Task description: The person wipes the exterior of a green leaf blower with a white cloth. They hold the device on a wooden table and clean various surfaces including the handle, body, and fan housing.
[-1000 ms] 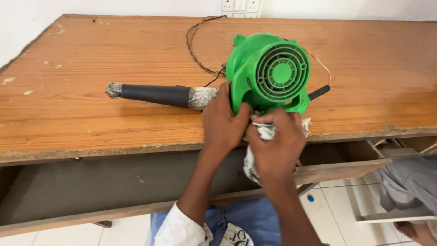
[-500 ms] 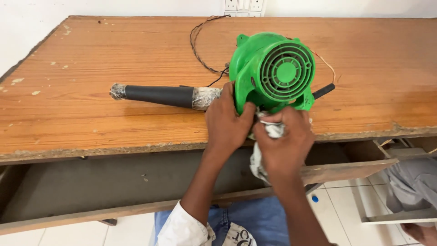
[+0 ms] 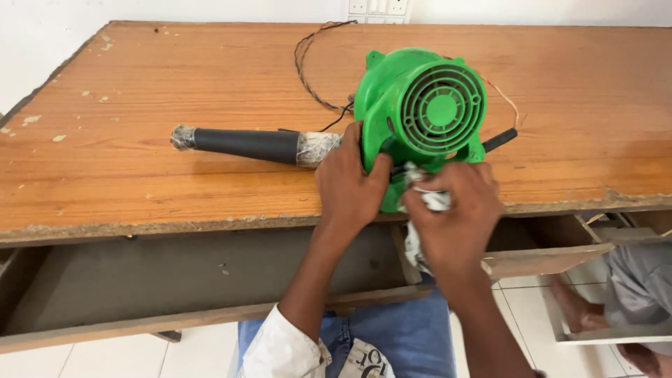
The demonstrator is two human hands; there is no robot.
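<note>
A green electric blower point(image 3: 420, 112) lies on the wooden table point(image 3: 175, 77), round vent grille facing up. Its black nozzle point(image 3: 245, 145) points left, dust clinging to both ends. My left hand point(image 3: 348, 183) grips the blower's lower left side near the handle. My right hand point(image 3: 453, 217) presses a crumpled white cloth point(image 3: 427, 199) against the green body at the table's front edge; the cloth's tail hangs down below the hand.
A twisted cord point(image 3: 311, 70) runs from the blower toward the wall socket point(image 3: 378, 7). Under the tabletop an open drawer point(image 3: 175, 287) sticks out toward me. Another person's foot and grey trouser leg point(image 3: 630, 294) are at lower right on white tiles.
My right hand with the cloth has shifted slightly along the blower's lower edge. The blower and my left hand stay in about the same place.
</note>
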